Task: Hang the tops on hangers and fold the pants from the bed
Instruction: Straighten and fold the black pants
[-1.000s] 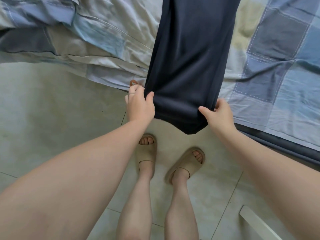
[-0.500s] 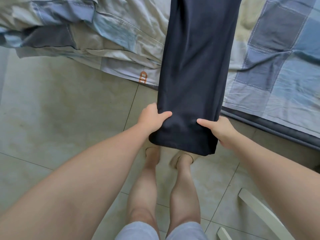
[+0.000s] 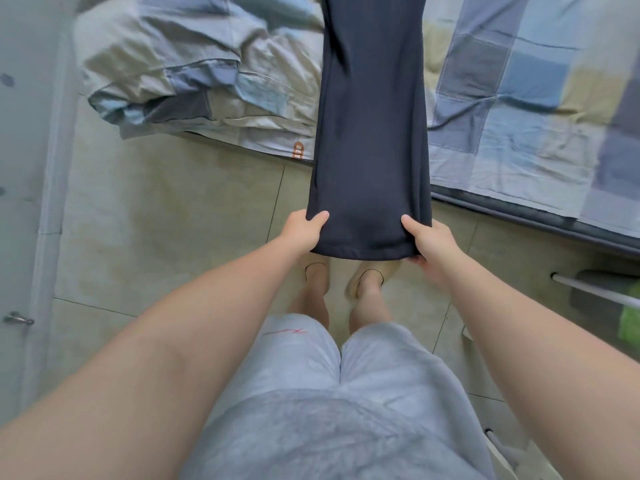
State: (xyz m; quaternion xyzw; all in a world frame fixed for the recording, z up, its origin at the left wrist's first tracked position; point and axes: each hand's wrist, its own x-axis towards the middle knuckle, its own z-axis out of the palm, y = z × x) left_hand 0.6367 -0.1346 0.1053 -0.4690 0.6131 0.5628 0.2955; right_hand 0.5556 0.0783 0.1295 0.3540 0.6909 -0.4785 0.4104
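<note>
A: Whereabouts of the dark pants (image 3: 372, 133)?

B: Draped off the near edge of the bed (image 3: 519, 98). Upper part lying on the bed, lower end held out over the floor (image 3: 173, 209) in front of it. Waistband out of view beyond the far side of the bed.

A: Held how?

B: Pinched at the two hem corners. Left hand (image 3: 303, 230) on the corner toward the side of the bed with the bunched quilt (image 3: 194, 74), right hand (image 3: 429, 244) on the corner toward the flat checked side. Thumbs on top of the cloth, fingers tucked beneath and mostly hidden. Both closed on fabric.

A: Feel of the cloth, judging by looks?

B: Soft, thin, light, probably a little slick. Hangs smoothly, sags slightly between the two grips, shows no stiffness. Likely to slide off the bed edge if released, and to skew if pulled harder on one side.

A: Best place to take hold?

B: Right there at the hem corners, level with each other. Then, probably, hem carried up onto the bed toward the waistband for a first fold.

A: Any baskets, boxes, drawers?

B: None to be seen around the bed. No hangers made out either.
</note>
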